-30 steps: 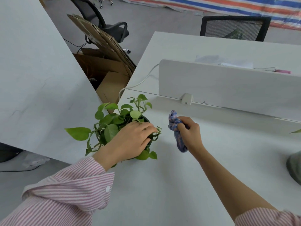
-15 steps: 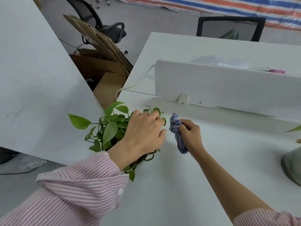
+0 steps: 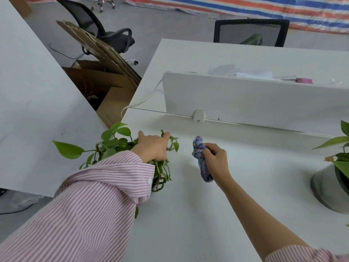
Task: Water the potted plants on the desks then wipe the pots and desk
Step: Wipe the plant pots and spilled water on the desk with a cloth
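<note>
Resting atop the leafy plant left of centre, the left hand lies spread; the right hand grips a bunched blue cloth above the white worktop.

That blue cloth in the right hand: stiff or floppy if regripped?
Likely floppy: the blue cloth bunches in the right hand and its tail droops to the desk. Probably light, since a loose grip holds it. Unlikely to roll or slip.

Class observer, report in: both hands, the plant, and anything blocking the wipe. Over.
Left hand on top of the leafy potted plant, pot hidden. Right hand gripping bunched blue cloth just above the desk. Nothing between them. Over.
</note>
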{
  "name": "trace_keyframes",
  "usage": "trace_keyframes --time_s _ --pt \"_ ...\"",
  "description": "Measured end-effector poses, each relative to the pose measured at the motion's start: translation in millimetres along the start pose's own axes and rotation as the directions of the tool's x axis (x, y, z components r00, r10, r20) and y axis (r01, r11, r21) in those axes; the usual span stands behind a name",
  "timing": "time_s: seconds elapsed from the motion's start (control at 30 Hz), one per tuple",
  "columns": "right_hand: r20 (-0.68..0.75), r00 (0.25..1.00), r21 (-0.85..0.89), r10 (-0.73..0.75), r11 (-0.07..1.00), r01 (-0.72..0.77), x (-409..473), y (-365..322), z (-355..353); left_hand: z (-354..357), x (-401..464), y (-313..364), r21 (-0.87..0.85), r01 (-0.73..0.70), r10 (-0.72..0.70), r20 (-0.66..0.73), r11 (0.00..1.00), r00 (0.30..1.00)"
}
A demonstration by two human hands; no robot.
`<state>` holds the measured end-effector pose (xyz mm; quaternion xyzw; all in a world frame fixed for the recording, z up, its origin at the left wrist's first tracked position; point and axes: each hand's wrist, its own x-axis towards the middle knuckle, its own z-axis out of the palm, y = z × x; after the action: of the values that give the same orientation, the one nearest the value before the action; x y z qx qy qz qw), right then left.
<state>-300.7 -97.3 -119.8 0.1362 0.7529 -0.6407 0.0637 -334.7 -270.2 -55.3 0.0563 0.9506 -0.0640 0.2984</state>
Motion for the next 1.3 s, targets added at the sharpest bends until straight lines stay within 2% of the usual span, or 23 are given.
trace_keyframes --time_s 0.13,0.23,0.33,0.4,0.53,0.6,0.73,0.83,1.0,1.1,1.17,1.23,1.3 --pt "0.006 1.0 0.017 0.008 1.0 -0.009 -0.5 -0.2 0.7 4.6 -0.9 -3.9 -0.182 -0.072 0.036 -0.194 0.981 0.98" --pt "0.012 1.0 0.024 -0.002 1.0 0.001 -1.5 -1.2 3.4 2.8 -12.4 -14.4 -0.316 -0.095 -0.028 -0.363 0.944 0.931" --pt "0.051 0.998 0.034 -0.032 0.999 0.03 -5.8 -2.3 11.3 7.7 -29.8 -21.1 -0.408 -0.087 -0.128 -0.472 0.909 0.872" --pt "0.099 0.993 0.02 -0.064 0.998 0.063 -10.2 -3.4 19.3 11.7 -37.3 -25.6 -0.528 -0.122 -0.168 -0.469 0.841 0.867" --pt "0.267 0.943 -0.07 -0.198 0.972 0.223 -16.4 -11.2 43.4 10.3 -42.4 -39.8 -0.811 -0.162 -0.247 -0.352 0.563 0.903" --pt "0.352 0.901 -0.16 -0.255 0.932 0.326 -14.2 -16.4 59.5 7.3 -45.2 -43.6 -0.86 -0.2 -0.264 -0.353 0.47 0.897" --pt "0.456 0.853 -0.263 -0.256 0.876 0.404 -9.6 -17.2 77.5 4.9 -47.9 -47.0 -0.805 -0.235 -0.206 -0.401 0.545 0.893" --pt "0.481 0.828 -0.258 -0.288 0.856 0.448 -19.0 -7.5 67.0 5.4 -47.1 -50.5 -0.827 -0.236 -0.233 -0.397 0.51 0.888" --pt "0.51 0.849 -0.131 -0.14 0.962 0.238 -32.2 0.2 42.6 7.2 -45.4 -48.7 -0.873 -0.215 -0.261 -0.352 0.439 0.899" --pt "0.434 0.897 -0.061 -0.088 0.99 0.127 -27.7 -1.2 34.2 7.4 -45.0 -45.7 -0.812 -0.235 -0.213 -0.398 0.534 0.892" --pt "0.294 0.953 0.009 -0.069 0.998 0.069 -22.3 -6.0 29.9 8.1 -46.6 -40.7 -0.723 -0.249 -0.135 -0.429 0.645 0.893" --pt "0.125 0.991 0.11 -0.047 0.993 0.033 -14.6 -12.3 24.3 10.4 -48.3 -33.1 -0.546 -0.241 -0.023 -0.432 0.802 0.902" --pt "-0.006 0.998 0.143 -0.056 0.988 0.056 -6.7 -20.2 18.3 15.6 -51.4 -26.9 -0.247 -0.199 0.107 -0.341 0.948 0.934"
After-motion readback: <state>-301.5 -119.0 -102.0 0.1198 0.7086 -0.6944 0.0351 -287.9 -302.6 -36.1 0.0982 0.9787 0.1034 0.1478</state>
